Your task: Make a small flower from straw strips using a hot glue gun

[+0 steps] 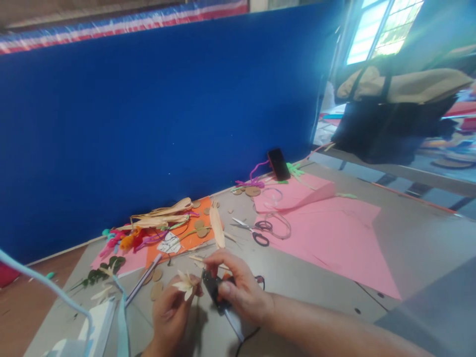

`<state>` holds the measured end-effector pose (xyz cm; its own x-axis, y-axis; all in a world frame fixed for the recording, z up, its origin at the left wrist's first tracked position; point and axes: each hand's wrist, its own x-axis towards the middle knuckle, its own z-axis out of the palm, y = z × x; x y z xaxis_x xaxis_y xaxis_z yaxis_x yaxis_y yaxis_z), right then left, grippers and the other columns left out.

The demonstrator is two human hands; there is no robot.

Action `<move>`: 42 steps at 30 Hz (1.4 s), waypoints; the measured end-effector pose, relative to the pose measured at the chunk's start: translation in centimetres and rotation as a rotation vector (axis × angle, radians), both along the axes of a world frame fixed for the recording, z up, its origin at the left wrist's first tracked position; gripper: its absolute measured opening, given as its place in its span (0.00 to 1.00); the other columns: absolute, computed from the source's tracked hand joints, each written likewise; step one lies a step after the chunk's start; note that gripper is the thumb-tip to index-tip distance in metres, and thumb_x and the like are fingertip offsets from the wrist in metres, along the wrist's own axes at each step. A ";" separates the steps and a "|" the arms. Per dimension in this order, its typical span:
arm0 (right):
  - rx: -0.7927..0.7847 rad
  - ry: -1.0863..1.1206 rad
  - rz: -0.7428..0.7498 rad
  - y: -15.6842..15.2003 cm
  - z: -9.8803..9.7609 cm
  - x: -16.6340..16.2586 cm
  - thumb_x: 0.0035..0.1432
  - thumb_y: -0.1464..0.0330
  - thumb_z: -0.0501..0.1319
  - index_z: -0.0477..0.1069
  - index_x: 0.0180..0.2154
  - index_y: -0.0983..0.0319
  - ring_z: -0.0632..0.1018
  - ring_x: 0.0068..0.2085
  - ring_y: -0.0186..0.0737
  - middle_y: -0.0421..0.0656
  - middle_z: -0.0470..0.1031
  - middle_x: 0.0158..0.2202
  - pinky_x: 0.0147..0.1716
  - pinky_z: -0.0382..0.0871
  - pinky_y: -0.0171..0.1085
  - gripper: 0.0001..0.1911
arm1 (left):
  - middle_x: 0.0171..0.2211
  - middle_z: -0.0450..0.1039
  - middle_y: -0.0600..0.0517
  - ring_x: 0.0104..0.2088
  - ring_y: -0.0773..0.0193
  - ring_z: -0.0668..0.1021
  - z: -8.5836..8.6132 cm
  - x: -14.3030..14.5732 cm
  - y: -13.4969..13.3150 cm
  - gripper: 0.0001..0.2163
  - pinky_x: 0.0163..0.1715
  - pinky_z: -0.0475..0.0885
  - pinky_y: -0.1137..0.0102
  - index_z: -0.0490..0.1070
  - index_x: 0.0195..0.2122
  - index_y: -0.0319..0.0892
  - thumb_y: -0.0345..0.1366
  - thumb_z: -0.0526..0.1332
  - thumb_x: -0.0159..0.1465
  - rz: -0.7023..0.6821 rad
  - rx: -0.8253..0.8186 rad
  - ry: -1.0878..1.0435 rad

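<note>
My left hand (171,310) pinches a small cream flower (186,285) with pointed petals, which looks made of dried husk. Close to its right, my right hand (243,287) is wrapped round a black hot glue gun (212,287). A pale glue stick (234,325) pokes out of the gun's back end, and a dark cord trails below it. The gun's nose points toward the flower; fingers hide whether they touch. Just beyond the hands lie a strip of dried husk (216,223) and scissors (256,232) with dark handles.
Pink paper (330,238) covers the table's right side. Orange paper (191,240) at the back left carries husks and cardboard discs. A phone (278,164) leans against the blue partition (167,109). A white power strip (98,327) and green leaves (106,270) are at the left.
</note>
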<state>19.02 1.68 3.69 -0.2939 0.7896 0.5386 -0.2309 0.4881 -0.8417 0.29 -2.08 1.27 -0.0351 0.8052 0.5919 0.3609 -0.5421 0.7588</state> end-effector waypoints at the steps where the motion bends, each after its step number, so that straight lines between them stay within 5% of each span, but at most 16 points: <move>1: -0.008 0.011 -0.055 0.1 0.0 0.0 0.60 0.60 0.59 0.71 0.42 0.60 0.73 0.40 0.41 0.45 0.71 0.38 0.42 0.67 0.40 0.13 | 0.26 0.77 0.50 0.27 0.61 0.79 -0.1 -0.1 0.1 0.04 0.31 0.74 0.70 0.76 0.32 0.43 0.34 0.62 0.62 -0.016 0.037 0.020; 4: 0.029 0.021 -0.152 0.5 0.1 0.2 0.56 0.74 0.55 0.69 0.29 0.60 0.73 0.37 0.39 0.43 0.71 0.33 0.41 0.66 0.39 0.07 | 0.28 0.78 0.50 0.31 0.60 0.80 -0.4 -0.4 0.1 0.05 0.34 0.74 0.68 0.75 0.29 0.43 0.32 0.61 0.62 -0.039 0.097 0.077; 10: 0.014 -0.056 -0.112 1.3 0.4 0.7 0.55 0.75 0.48 0.60 0.20 0.60 0.69 0.29 0.38 0.40 0.68 0.22 0.38 0.63 0.39 0.14 | 0.28 0.78 0.49 0.32 0.60 0.79 -0.4 -0.1 -0.2 0.06 0.31 0.74 0.70 0.76 0.28 0.43 0.32 0.62 0.62 0.013 0.047 0.043; 17: -0.092 -0.201 -0.055 0.6 -0.6 -0.3 0.66 0.64 0.51 0.69 0.32 0.61 0.71 0.30 0.35 0.41 0.70 0.27 0.32 0.66 0.35 0.13 | 0.31 0.77 0.48 0.29 0.62 0.76 -1.2 -0.6 0.3 0.08 0.28 0.72 0.72 0.77 0.28 0.40 0.40 0.66 0.58 0.125 -0.201 -0.170; 23: 0.006 -0.249 -0.037 0.4 -1.5 -1.3 0.48 0.60 0.71 0.76 0.32 0.63 0.72 0.28 0.34 0.40 0.73 0.27 0.29 0.65 0.33 0.13 | 0.23 0.76 0.51 0.25 0.64 0.74 -2.2 -0.8 0.5 0.11 0.28 0.72 0.71 0.77 0.22 0.39 0.41 0.70 0.53 0.082 -0.370 -0.406; 34: 0.104 -0.236 -0.032 0.2 -1.2 -1.2 0.57 0.69 0.65 0.76 0.30 0.61 0.75 0.30 0.34 0.40 0.77 0.27 0.39 0.62 0.37 0.04 | 0.20 0.72 0.51 0.24 0.64 0.73 -0.9 -0.3 0.2 0.08 0.26 0.70 0.72 0.79 0.20 0.42 0.39 0.71 0.50 0.039 -0.319 -0.302; 42: 0.251 -0.235 -0.067 0.4 -0.8 -0.8 0.59 0.70 0.63 0.75 0.31 0.61 0.77 0.33 0.35 0.40 0.80 0.30 0.43 0.61 0.38 0.04 | 0.27 0.73 0.49 0.32 0.59 0.73 -1.0 -0.3 0.4 0.07 0.33 0.70 0.68 0.79 0.25 0.41 0.39 0.70 0.52 -0.110 -0.366 -0.345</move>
<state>18.18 2.08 2.87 -0.3850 0.6629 0.6421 -0.0061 0.6939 -0.7200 -0.02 -1.64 0.27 -0.0820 0.9675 0.2394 0.0116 -0.2393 0.9709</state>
